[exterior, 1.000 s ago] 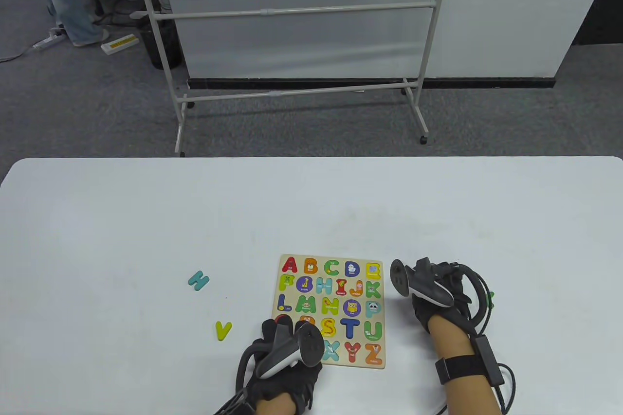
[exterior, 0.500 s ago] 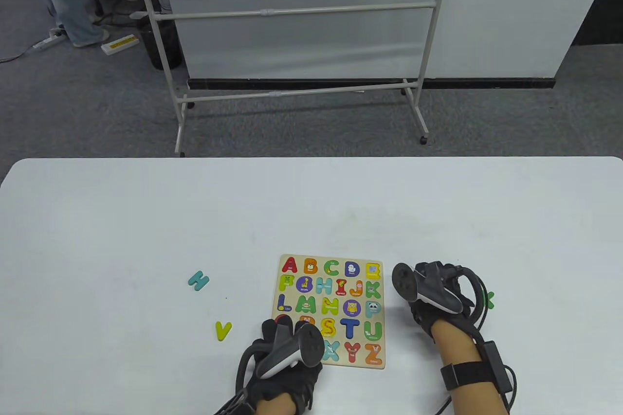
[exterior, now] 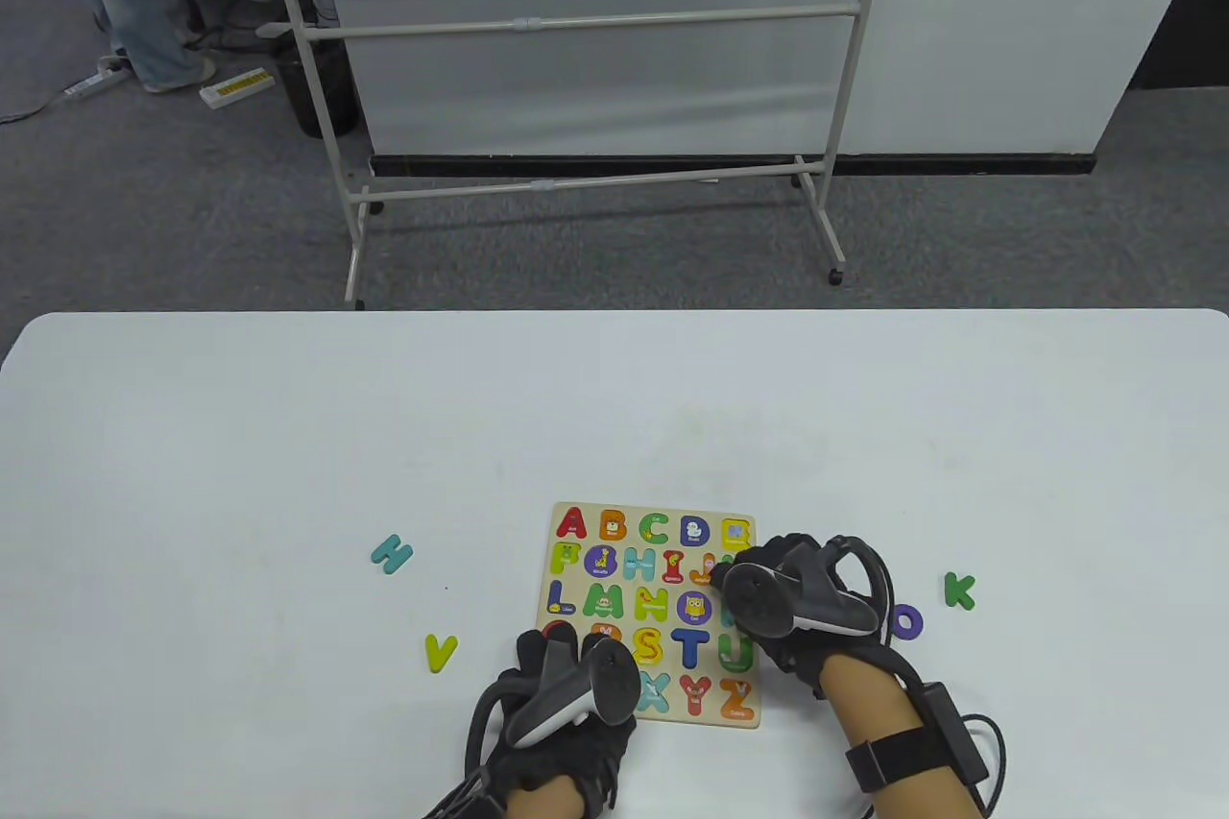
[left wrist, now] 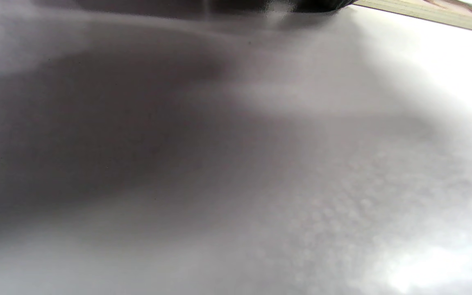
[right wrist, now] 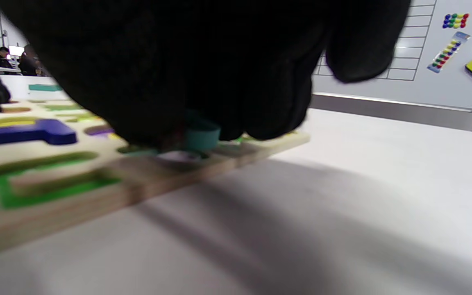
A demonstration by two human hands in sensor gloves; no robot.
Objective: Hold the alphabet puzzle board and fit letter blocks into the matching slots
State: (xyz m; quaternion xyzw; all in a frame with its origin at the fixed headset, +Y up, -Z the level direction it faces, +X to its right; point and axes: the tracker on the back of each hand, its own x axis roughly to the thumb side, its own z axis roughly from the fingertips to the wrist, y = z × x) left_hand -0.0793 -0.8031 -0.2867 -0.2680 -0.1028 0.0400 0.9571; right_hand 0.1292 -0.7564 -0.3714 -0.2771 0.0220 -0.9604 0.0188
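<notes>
right hand (exterior: pixel 768 593) is moved from beside board (exterior: pixel 576 613) onto its right edge | teal block (right wrist: pixel 201 137) is gripped, lowered at slot | K (exterior: pixel 959 590), O (exterior: pixel 906 622) are uncovered | left hand (exterior: pixel 566 665) is pressed on board, unmoved

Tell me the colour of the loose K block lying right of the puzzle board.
Green. The K block shows best in the table view.
</notes>
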